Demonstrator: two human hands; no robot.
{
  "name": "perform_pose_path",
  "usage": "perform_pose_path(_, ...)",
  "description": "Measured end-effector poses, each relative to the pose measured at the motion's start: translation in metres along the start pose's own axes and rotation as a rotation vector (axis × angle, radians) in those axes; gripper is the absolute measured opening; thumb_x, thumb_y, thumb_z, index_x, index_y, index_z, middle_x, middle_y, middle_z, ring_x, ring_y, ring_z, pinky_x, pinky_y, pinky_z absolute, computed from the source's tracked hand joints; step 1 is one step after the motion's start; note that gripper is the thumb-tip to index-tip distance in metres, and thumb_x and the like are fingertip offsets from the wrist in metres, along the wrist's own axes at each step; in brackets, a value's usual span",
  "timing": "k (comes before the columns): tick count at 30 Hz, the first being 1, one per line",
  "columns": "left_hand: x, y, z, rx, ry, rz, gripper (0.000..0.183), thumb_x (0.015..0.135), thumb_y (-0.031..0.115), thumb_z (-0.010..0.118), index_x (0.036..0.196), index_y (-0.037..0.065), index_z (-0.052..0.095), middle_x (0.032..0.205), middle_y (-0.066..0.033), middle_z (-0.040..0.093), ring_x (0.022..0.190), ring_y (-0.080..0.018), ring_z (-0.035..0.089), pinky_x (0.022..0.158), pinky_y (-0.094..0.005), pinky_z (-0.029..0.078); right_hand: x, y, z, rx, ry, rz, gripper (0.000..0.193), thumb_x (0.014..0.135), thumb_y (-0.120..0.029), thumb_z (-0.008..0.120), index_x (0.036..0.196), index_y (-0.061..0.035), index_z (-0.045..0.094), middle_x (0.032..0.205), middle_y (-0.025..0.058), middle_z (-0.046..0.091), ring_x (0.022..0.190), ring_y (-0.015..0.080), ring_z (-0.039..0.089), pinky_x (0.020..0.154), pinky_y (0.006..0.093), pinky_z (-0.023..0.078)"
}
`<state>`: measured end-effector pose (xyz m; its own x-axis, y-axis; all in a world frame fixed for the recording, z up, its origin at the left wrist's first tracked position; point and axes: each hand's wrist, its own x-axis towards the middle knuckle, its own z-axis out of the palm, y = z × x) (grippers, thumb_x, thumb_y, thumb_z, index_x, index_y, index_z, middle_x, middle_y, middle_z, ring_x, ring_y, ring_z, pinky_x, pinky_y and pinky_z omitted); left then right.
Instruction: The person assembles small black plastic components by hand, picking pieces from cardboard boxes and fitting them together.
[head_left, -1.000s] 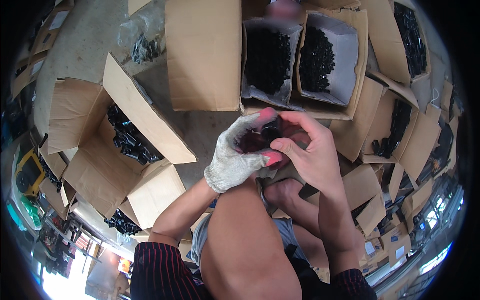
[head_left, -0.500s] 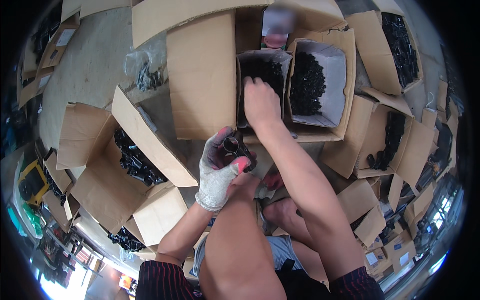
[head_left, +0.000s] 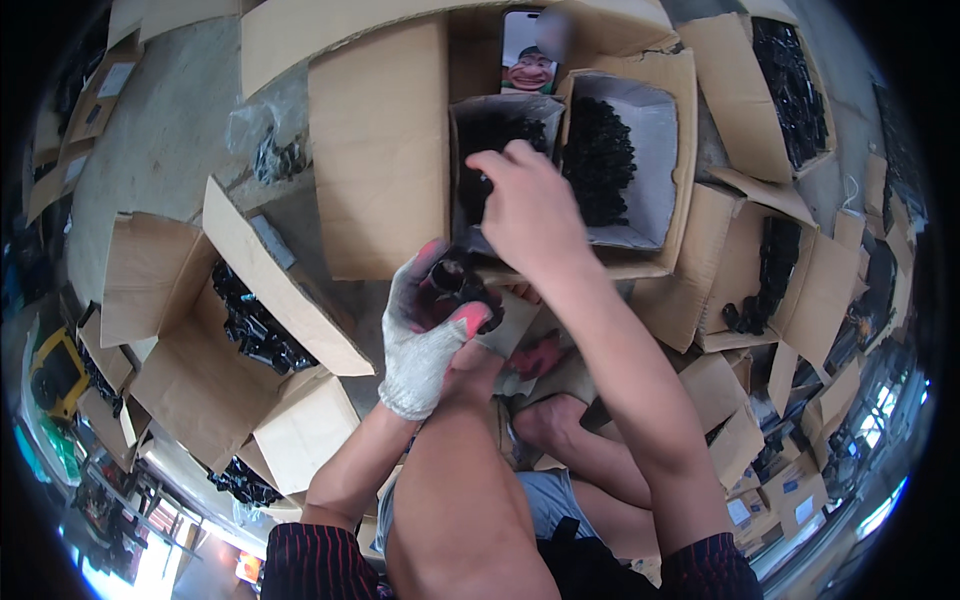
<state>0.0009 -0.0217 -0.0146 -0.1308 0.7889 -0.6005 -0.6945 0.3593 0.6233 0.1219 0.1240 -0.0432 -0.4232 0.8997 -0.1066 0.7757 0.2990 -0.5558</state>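
My left hand (head_left: pixel 425 345), in a white glove with red fingertips, is closed around a black ring-shaped clamp (head_left: pixel 452 280), held above my knee. My bare right hand (head_left: pixel 535 215) is over the near part of a small grey-lined box (head_left: pixel 455 130) of small black parts (head_left: pixel 495 130). Its fingers are bent, with the tips partly hidden; whether a small piece is between them is too unclear to make out. Beside that box stands a second lined box (head_left: pixel 655 140) with a heap of small black parts (head_left: pixel 600 160). Both sit inside a large cardboard carton (head_left: pixel 380 150).
A phone (head_left: pixel 528 60) leans at the carton's back. Open cartons of black parts flank me, one at left (head_left: pixel 150 270) and one at right (head_left: pixel 715 270). A clear plastic bag (head_left: pixel 270 145) lies on the floor. Another gloved hand or loose glove with red (head_left: pixel 535 355) shows beyond my knee.
My right hand has lifted out of the left lined box and drawn back a little toward me. My left hand keeps the clamp. The view has shifted slightly.
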Motion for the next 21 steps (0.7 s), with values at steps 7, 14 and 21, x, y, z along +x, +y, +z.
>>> perform_pose_path(7, 0.018, -0.003, 0.007, 0.127, -0.123, 0.025, 0.088, 0.076, -0.002, 0.088, 0.151, 0.005, 0.044, 0.133, -0.0124, 0.06, 0.114, -0.0223, 0.065, 0.099, -0.0399, 0.057, -0.073, -0.007, -0.056, 0.905, 0.049, 0.413, 0.014, 0.094, 0.0, 0.07, 0.108, 0.0008, 0.067, 0.098, 0.0049, 0.069, 0.088, 0.0094, 0.067, 0.075, 0.0249, 0.054)
perform_pose_path(14, 0.016, -0.012, 0.015, 0.164, -0.156, 0.106, 0.089, 0.074, -0.006, 0.087, 0.152, 0.005, 0.044, 0.138, -0.0146, 0.06, 0.122, -0.026, 0.063, 0.1, -0.0412, 0.058, -0.104, -0.02, -0.044, 0.953, 0.26, 0.4, 0.013, 0.092, 0.003, 0.076, 0.102, 0.0013, 0.068, 0.099, 0.0061, 0.073, 0.086, 0.0076, 0.066, 0.078, 0.0225, 0.052)
perform_pose_path(21, 0.012, -0.013, 0.027, 0.181, -0.084, 0.09, 0.089, 0.067, 0.002, 0.095, 0.146, 0.004, 0.055, 0.13, -0.0023, 0.063, 0.1, -0.0079, 0.058, 0.09, -0.0254, 0.051, -0.113, -0.02, -0.031, 0.874, 0.419, 0.328, 0.012, 0.086, 0.006, 0.079, 0.092, 0.001, 0.071, 0.097, 0.0111, 0.074, 0.095, 0.0137, 0.067, 0.086, 0.0268, 0.051)
